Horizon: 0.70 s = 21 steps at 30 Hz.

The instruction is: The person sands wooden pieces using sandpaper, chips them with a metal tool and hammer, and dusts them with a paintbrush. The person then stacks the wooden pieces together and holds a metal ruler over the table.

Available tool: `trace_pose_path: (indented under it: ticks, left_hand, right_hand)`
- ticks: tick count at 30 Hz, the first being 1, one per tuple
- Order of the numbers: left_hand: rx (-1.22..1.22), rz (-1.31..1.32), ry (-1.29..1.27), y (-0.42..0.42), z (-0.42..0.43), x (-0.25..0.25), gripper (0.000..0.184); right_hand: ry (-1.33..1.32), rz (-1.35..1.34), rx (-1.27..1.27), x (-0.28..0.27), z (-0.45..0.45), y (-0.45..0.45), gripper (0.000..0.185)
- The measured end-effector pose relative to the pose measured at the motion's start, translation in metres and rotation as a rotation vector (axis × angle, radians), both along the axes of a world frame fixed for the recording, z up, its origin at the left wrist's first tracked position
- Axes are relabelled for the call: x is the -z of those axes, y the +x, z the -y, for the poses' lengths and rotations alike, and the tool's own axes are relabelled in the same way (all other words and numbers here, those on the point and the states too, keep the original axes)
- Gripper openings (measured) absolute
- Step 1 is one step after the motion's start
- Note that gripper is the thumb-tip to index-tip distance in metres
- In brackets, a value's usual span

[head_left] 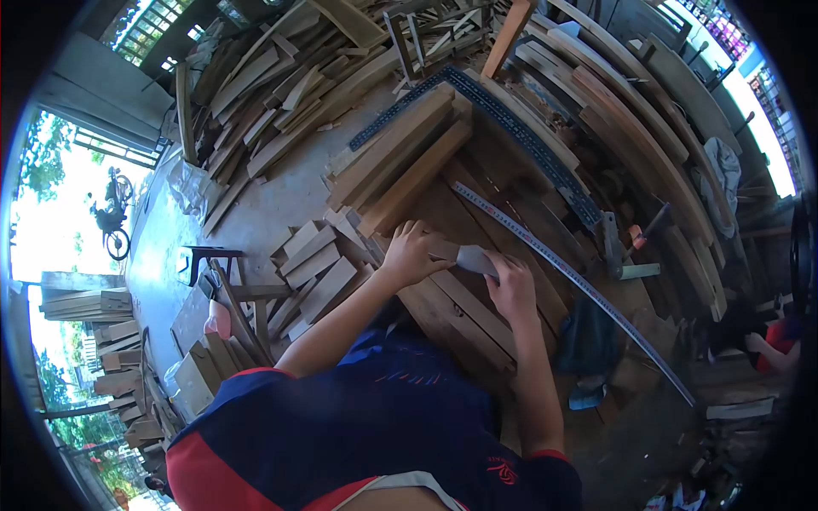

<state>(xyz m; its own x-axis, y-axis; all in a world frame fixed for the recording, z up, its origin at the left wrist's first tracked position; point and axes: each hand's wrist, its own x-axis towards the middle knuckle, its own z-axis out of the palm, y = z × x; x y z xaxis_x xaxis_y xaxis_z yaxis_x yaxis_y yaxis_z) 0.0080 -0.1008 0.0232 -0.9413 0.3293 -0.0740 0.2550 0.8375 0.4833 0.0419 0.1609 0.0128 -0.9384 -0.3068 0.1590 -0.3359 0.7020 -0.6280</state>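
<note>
A short wooden piece (443, 249) spans the gap between my hands above the workbench. My left hand (413, 253) closes its fingers around the wooden piece's left end. On the right end sits a smooth light-grey piece (475, 259), which may be a folded sheet of sandpaper. My right hand (513, 288) grips this grey piece, thumb and fingers pressed around it. Just under my hands lie long wooden boards (456, 313). Beyond my left hand, thick wooden bars (400, 162) are stacked side by side.
A long measuring strip (554, 260) crosses the bench diagonally. Behind it runs a dark perforated metal angle (511, 123). A clamp-like tool (612, 247) stands at right. Cut blocks (315, 268) and a stool (209, 254) are on the left. Another person's arm (774, 347) shows at far right.
</note>
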Motion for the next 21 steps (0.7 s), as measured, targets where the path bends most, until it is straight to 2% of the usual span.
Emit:
trace_pose_path:
  ticks: [5, 8, 14, 21]
  left_hand:
    - [-0.17, -0.013, 0.102, 0.003, 0.019, 0.02, 0.059]
    - [-0.23, 0.077, 0.224, 0.006, 0.029, 0.03, 0.058]
    - [-0.18, 0.032, 0.056, 0.008, 0.023, 0.014, 0.062]
    - [-0.212, 0.071, 0.085, 0.004, 0.022, 0.022, 0.058]
  right_hand:
    - [-0.001, -0.084, -0.077, 0.001, 0.037, -0.023, 0.041]
    - [0.012, -0.11, -0.105, 0.006, 0.031, -0.024, 0.044]
    - [0.154, -0.165, -0.085, 0.021, -0.018, -0.016, 0.049]
    - [0.049, -0.138, -0.162, 0.043, 0.045, -0.03, 0.047]
